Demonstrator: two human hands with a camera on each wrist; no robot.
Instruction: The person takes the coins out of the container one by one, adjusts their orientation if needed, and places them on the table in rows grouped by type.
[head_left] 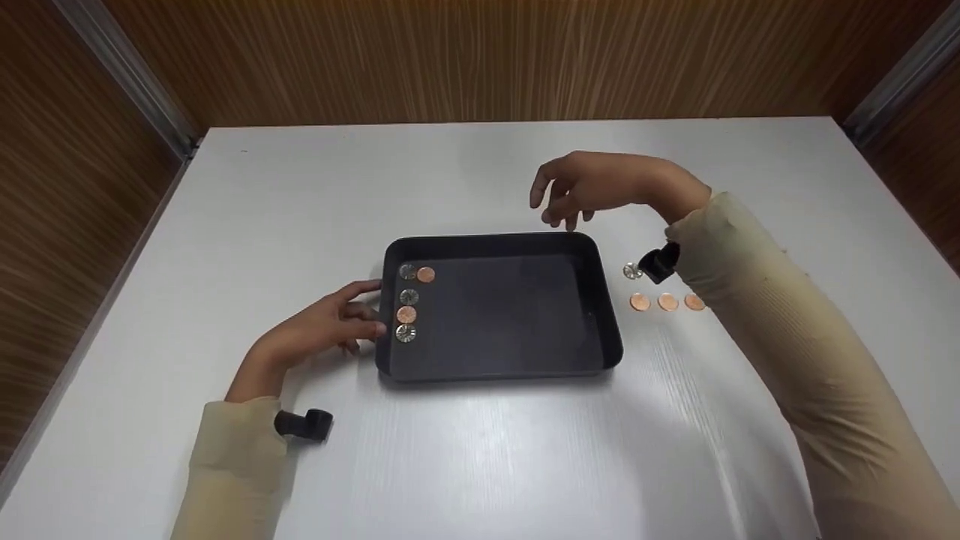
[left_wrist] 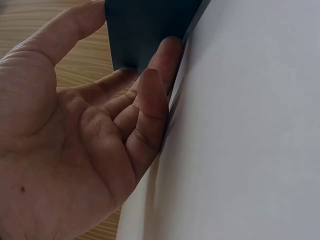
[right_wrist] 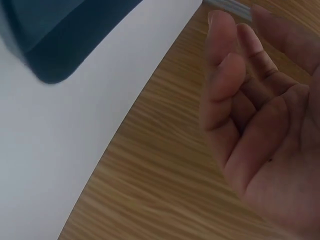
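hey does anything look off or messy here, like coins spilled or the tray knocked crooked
Nothing stands out. The black rectangular tray sits flat and roughly square to the white table; five coins lie along its left inner side, four more coins on the table to its right. The left hand touches the tray's left wall; the right hand hovers empty.

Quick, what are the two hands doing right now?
Left hand: open, fingers touching the black tray.
Right hand: open, holding nothing, above the tray.
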